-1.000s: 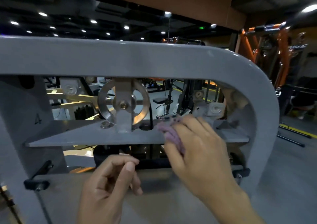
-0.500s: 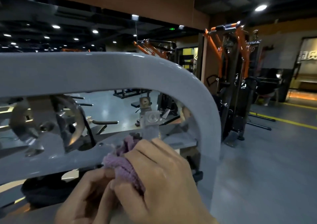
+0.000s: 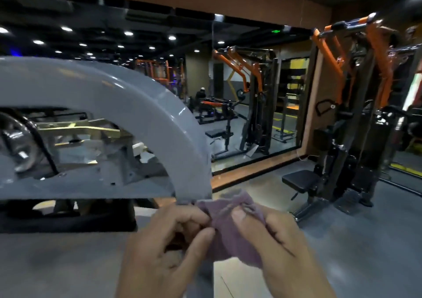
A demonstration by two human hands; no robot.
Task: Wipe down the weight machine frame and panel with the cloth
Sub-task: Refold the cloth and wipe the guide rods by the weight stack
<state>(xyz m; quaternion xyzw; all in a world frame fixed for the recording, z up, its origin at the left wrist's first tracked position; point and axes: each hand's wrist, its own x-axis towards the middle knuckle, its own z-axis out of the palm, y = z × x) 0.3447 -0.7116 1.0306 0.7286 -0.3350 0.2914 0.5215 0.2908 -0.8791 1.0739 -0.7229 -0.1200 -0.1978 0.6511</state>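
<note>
Both hands pinching the purple cloth (image 3: 230, 227), left hand (image 3: 166, 245) and right hand (image 3: 283, 249) clamped on opposite edges, just below the grey frame (image 3: 146, 108) curve. Best refolded to a clean face, then pressed flat, wiped down the upright and panel (image 3: 57, 263).

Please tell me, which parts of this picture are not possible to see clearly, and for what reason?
- Pulley wheel, head view: cut off by the left edge and blurred.
- Frame: its upright below the bend is hidden behind the cloth and both hands.
- Cloth: its full size is hidden by the left hand and right hand gripping it.
- Person beyond the frame: too small to make out.
</note>
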